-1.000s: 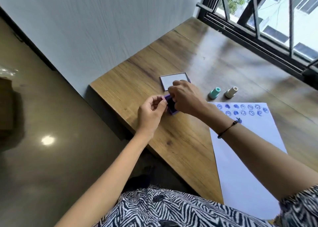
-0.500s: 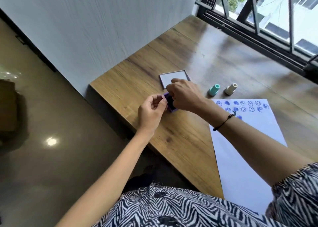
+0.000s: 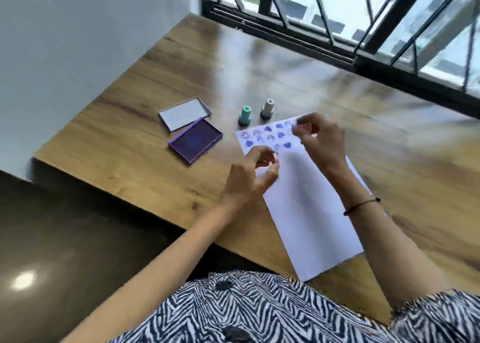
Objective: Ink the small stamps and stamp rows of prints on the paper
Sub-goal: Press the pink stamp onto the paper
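The white paper (image 3: 311, 212) lies slanted on the wooden table (image 3: 145, 161), with rows of blue-purple prints (image 3: 270, 136) along its far end. My right hand (image 3: 322, 145) hovers over those prints, its fingertips pinched on a small pale stamp that is blurred. My left hand (image 3: 249, 179) sits at the paper's left edge with fingers loosely apart, holding nothing. The open purple ink pad (image 3: 194, 141) lies to the left of the paper, apart from both hands. A teal stamp (image 3: 244, 114) and a beige stamp (image 3: 267, 108) stand upright just beyond the paper.
The ink pad's lid (image 3: 184, 112) lies flat behind the pad. A wall runs along the table's left side and a barred window (image 3: 363, 31) along its far edge. The table's near-left edge drops to a dark floor (image 3: 65, 225).
Both hands have left the ink pad and moved right onto the paper. My right hand now sits over the printed rows. The view has swung right, so the pad shows uncovered.
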Demonstrator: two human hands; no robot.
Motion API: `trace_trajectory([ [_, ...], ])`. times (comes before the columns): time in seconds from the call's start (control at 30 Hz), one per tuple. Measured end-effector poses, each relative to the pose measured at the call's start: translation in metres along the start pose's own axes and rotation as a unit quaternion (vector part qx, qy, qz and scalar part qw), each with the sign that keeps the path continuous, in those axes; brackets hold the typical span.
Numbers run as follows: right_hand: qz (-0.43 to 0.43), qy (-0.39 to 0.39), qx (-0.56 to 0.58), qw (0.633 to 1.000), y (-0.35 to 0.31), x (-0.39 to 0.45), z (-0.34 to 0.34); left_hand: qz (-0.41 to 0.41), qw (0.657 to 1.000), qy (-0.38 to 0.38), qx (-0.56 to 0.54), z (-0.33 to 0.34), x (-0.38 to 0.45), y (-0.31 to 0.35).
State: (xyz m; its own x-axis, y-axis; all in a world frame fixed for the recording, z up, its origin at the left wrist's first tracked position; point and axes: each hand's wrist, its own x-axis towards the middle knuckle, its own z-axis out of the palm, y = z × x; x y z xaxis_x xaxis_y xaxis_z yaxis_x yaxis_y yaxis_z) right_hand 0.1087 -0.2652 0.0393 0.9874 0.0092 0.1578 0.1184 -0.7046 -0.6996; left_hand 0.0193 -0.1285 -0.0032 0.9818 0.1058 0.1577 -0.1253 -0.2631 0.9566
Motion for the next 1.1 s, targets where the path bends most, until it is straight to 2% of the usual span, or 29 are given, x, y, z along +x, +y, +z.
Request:
trace_trajectory([
  [0.07,-0.002,-0.002,-0.04,0.999,0.012,0.001,-0.008,0.019,0.999,-0.02,0.024,0.013,0.011,0.003],
  [0.17,-0.028,-0.033,-0.076,0.996,0.02,0.005,-0.008,-0.004,0.999,-0.045,0.029,0.022,0.02,0.0],
  [0.47,-0.083,-0.066,-0.193,0.976,0.023,0.011,0.002,-0.01,0.999,-0.034,0.028,0.023,0.021,-0.006],
  [0.73,-0.14,-0.12,-0.33,0.926,0.019,0.018,0.004,-0.006,0.999,-0.036,0.03,0.023,0.022,-0.005],
  [0.93,-0.176,-0.19,-0.353,0.899,0.011,0.03,0.005,-0.02,0.999,-0.042,0.021,0.022,0.022,-0.006],
  [1.1,-0.161,-0.18,-0.342,0.908,0.012,0.028,0.008,-0.017,0.999,-0.044,0.027,0.022,0.022,-0.006],
])
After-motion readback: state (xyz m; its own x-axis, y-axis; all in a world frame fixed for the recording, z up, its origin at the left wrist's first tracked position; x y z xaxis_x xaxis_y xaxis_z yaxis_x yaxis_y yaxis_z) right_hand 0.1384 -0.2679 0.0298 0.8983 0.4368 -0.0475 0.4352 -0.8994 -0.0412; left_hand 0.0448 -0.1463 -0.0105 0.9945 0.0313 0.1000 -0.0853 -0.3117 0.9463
